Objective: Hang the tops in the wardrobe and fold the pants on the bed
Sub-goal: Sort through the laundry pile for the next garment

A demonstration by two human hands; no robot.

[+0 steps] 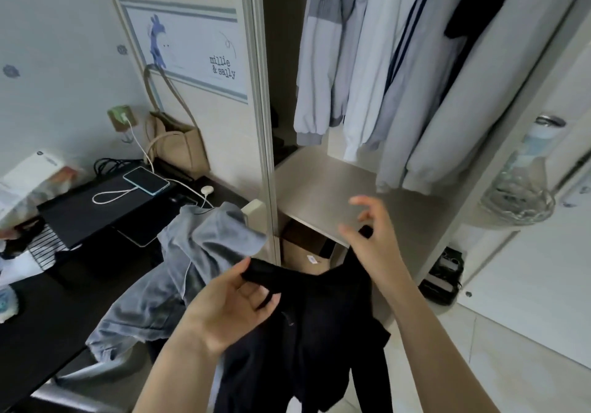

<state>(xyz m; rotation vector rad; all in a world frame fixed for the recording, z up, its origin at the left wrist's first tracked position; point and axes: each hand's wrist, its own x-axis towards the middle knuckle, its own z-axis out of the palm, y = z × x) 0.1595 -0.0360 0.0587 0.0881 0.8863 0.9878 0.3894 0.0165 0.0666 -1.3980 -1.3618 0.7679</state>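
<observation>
A black garment [319, 332] hangs in front of me, held up between both hands before the open wardrobe [351, 195]. My left hand [236, 304] grips its upper left edge, thumb over the cloth. My right hand [374, 236] pinches its upper right corner, the other fingers spread. A grey hooded top [217, 236] and light blue jeans [140, 313] lie heaped over the desk edge to the left. Several grey and white tops [383, 77] hang inside the wardrobe.
A black desk [80, 288] at the left carries a phone [146, 181] on a white cable, a dark laptop and packets. A beige bag [179, 147] hangs by the sliding door. A cardboard box [307, 252] sits under the wardrobe shelf. A water bottle [524, 176] stands at the right.
</observation>
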